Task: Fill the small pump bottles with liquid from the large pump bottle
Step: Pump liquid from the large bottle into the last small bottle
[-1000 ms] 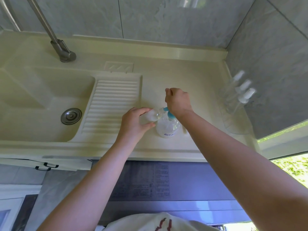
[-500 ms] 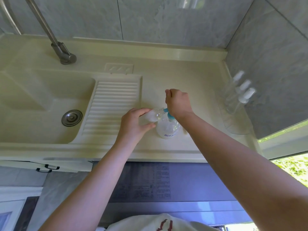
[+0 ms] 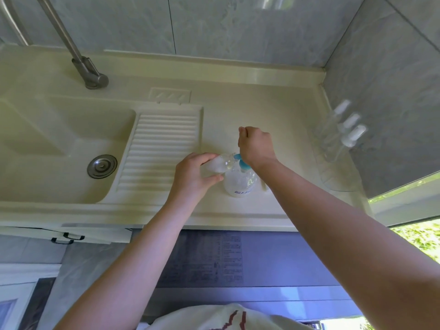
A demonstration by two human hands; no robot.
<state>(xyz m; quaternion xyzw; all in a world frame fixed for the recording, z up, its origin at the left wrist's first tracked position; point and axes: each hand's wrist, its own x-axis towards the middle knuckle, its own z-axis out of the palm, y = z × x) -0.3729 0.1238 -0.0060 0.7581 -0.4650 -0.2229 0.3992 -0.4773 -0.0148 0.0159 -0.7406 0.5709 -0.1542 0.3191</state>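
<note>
Holding a small pump bottle (image 3: 220,163) tilted on its side, the left hand (image 3: 194,175) has its fingers and thumb curled round the clear body, the open neck pointing right toward the blue pump head (image 3: 240,161) of the large pump bottle (image 3: 240,183). That large bottle stands upright on the cream counter (image 3: 273,110), just right of the left hand's grip and directly under the right hand (image 3: 256,146). The right hand sits on top of the blue pump with its fingers curled downward; whether they wrap the pump or merely press on it cannot be told. Well to the right of both hands, three more small clear bottles (image 3: 342,129) with white caps stand by the tiled wall. Left of the grip lie a ribbed washboard (image 3: 162,144) and the sink basin (image 3: 59,144) with its metal drain (image 3: 102,166).
</note>
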